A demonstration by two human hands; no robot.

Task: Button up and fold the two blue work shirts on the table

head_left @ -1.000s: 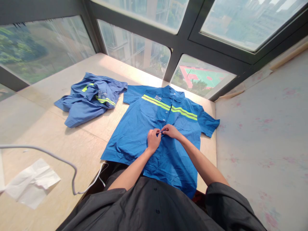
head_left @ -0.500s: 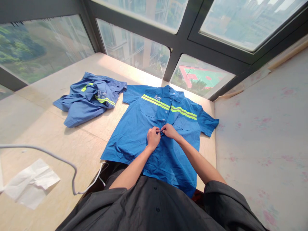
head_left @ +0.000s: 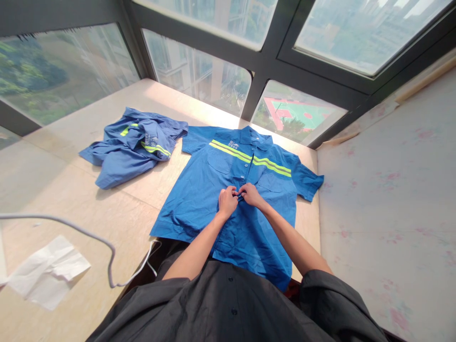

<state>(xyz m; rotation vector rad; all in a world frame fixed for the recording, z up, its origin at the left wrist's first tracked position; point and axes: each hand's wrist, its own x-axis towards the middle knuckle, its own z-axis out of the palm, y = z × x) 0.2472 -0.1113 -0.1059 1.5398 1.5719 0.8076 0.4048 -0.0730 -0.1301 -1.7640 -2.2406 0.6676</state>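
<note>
A blue short-sleeved work shirt (head_left: 192, 194) lies spread front side up, its collar toward the window and its hem toward me. A yellow-green reflective band runs across its chest, above two pockets. My left hand (head_left: 227, 200) and my right hand (head_left: 251, 194) meet at the front placket, below the chest pockets. The fingers of each pinch the placket edge, nearly touching one another. Any button between the fingertips is hidden. Light buttons show on the placket above my hands.
A second blue shirt (head_left: 124, 161) lies crumpled to the left on the pale tabletop (head_left: 135, 204). A grey cable (head_left: 81, 233) and a white paper sheet (head_left: 50, 273) are at the near left. Windows stand behind, and a flowered wall (head_left: 384, 204) borders the right.
Both hands stay at the same spot on the placket, with only slight finger movement. The shirts have not visibly moved.
</note>
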